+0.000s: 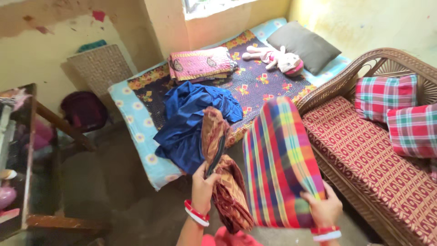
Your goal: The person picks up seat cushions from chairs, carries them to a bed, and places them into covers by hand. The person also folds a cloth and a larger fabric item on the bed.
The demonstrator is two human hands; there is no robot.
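Judging by how the things lie, the sorting of cloth looks only partly done: a pink folded quilt (201, 63) is already stacked on the bed (136, 107), while a blue garment (191, 120) is left crumpled and unfolded beside it. A brown patterned cloth (223, 182) is gripped in the closed left hand (203, 184) and hangs loose above the floor. A stiff, flat multicoloured checked cloth (280, 164) is clasped at its lower corner by the right hand (323, 207), held up between the bed and the cane sofa (364, 150), not yet laid down.
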